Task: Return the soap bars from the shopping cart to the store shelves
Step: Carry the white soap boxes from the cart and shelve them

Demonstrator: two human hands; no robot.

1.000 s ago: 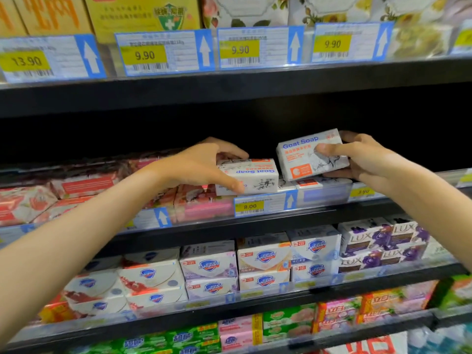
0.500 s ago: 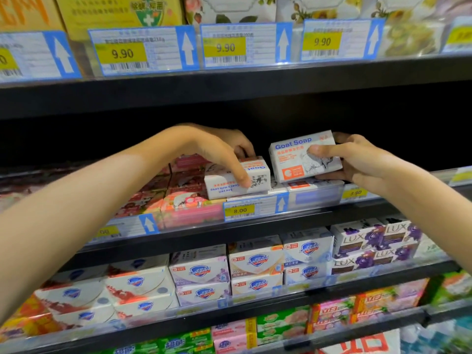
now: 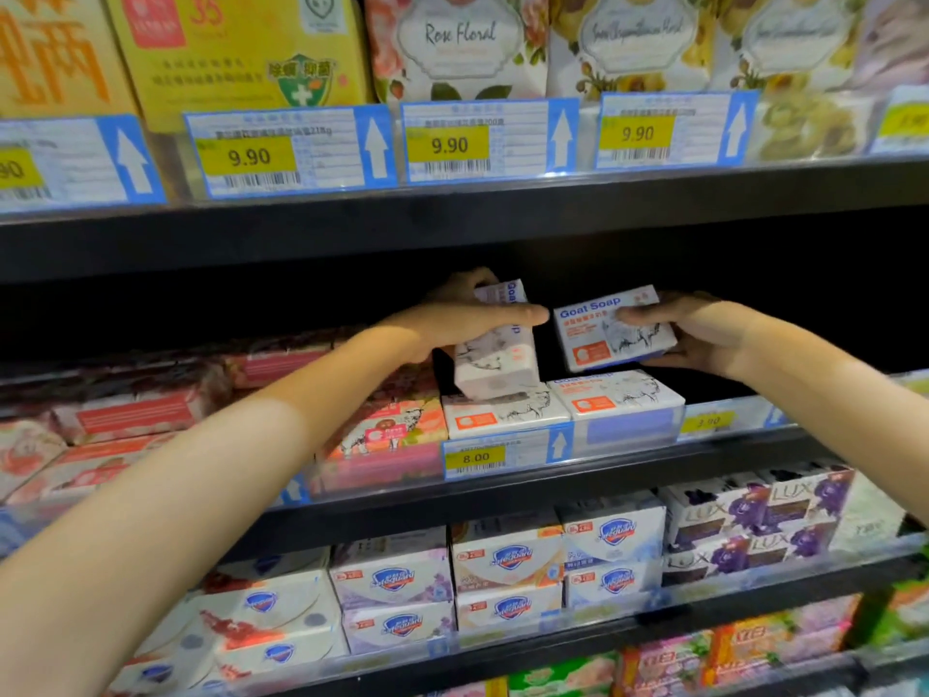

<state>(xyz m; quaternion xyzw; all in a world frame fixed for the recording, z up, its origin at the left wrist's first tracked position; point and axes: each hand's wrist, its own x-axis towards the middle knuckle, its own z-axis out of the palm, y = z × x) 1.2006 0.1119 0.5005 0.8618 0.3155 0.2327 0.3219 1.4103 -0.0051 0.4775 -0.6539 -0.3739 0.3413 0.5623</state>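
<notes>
At frame centre, gripping a tilted soap box (image 3: 495,362) in the left hand (image 3: 470,319), a second soap box (image 3: 603,334) in the right hand (image 3: 704,334), above the shelf (image 3: 653,470).

Bare hands: left grip (image 3: 472,318) and right grip (image 3: 701,334). Bare too along all the visible length: left forearm (image 3: 241,475) and right forearm (image 3: 834,399), slim, smooth, wrists included. Nails too blurred to tell. Any clothing is outside the frame.
</notes>
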